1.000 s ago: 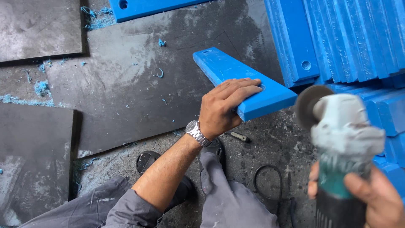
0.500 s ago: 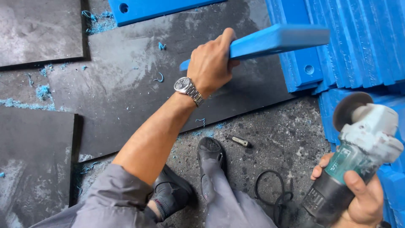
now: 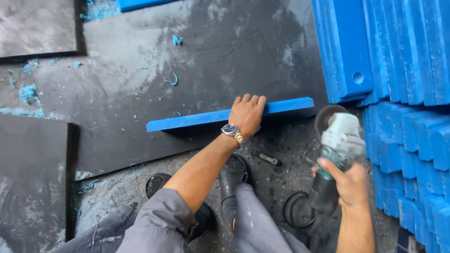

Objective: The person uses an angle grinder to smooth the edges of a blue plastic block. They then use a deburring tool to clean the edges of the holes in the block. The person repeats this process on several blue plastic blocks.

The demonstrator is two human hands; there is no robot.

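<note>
My left hand (image 3: pixel 247 114) grips a long blue plastic board (image 3: pixel 187 121) that stands on its edge across a black rubber mat (image 3: pixel 140 93). A metal wristwatch (image 3: pixel 233 131) is on that wrist. My right hand (image 3: pixel 347 180) holds an angle grinder (image 3: pixel 338 140) by its body, disc pointing up and away, just right of the board's end. The grinder's disc is apart from the board.
Stacks of blue boards (image 3: pixel 403 70) fill the right side. Another blue piece (image 3: pixel 140 4) lies at the top edge. Black mats (image 3: pixel 33 28) lie left. Blue shavings (image 3: pixel 28 93) dot the floor. A small metal tool (image 3: pixel 267 158), a black cable (image 3: pixel 293 211) and my boots (image 3: pixel 232 175) are below.
My left hand has turned the blue board from raised in the air down onto its edge on the mat. The grinder has moved left, closer to the board's end.
</note>
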